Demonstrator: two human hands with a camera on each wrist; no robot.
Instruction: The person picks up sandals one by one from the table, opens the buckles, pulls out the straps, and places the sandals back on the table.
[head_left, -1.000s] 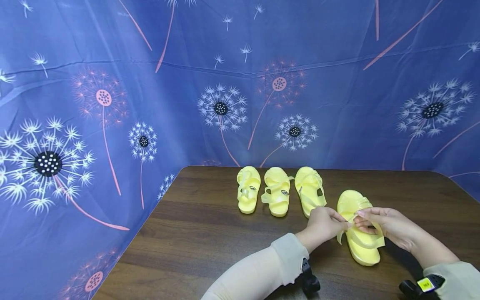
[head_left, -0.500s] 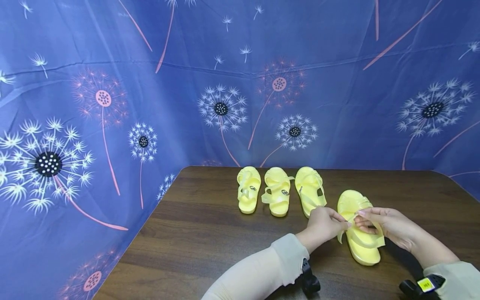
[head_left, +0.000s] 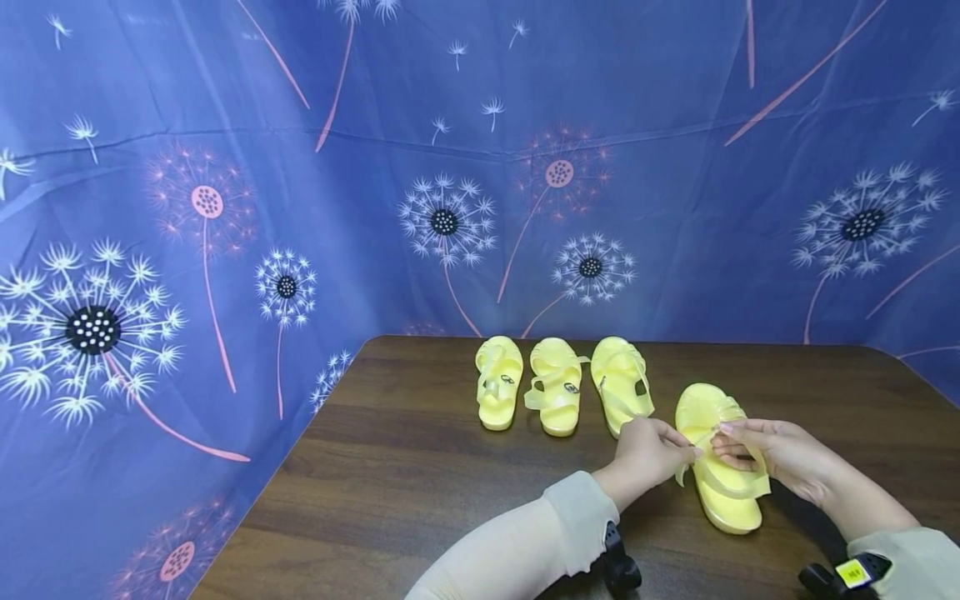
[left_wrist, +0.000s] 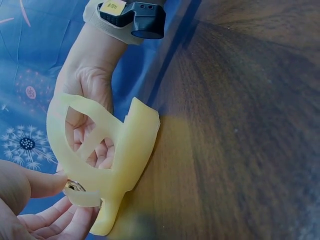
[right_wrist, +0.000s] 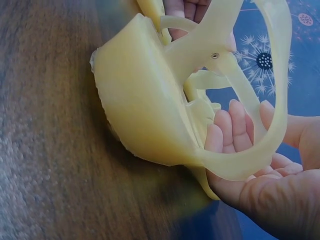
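The rightmost yellow sandal (head_left: 731,514) lies on the table with its heel end towards me. My left hand (head_left: 649,452) pinches a strap end on its left side; in the left wrist view the thumb sits at a small metal buckle (left_wrist: 75,185). From the right, my right hand (head_left: 787,454) reaches in through the ankle strap (head_left: 738,490) and pinches a thin strap (right_wrist: 248,95) between thumb and index finger. Its other fingers lie curled inside the sandal. The exact spot where the strap meets the buckle is hidden by fingers.
Three more yellow sandals stand in a row towards the back: a left one (head_left: 497,408), a middle one (head_left: 558,417) and a right one (head_left: 617,367) close to my left hand. Behind the brown wooden table (head_left: 420,467) hangs a blue dandelion-print cloth (head_left: 480,100).
The head view has tilted up very slightly. Hands and sandal keep nearly the same positions, both hands still at the straps.
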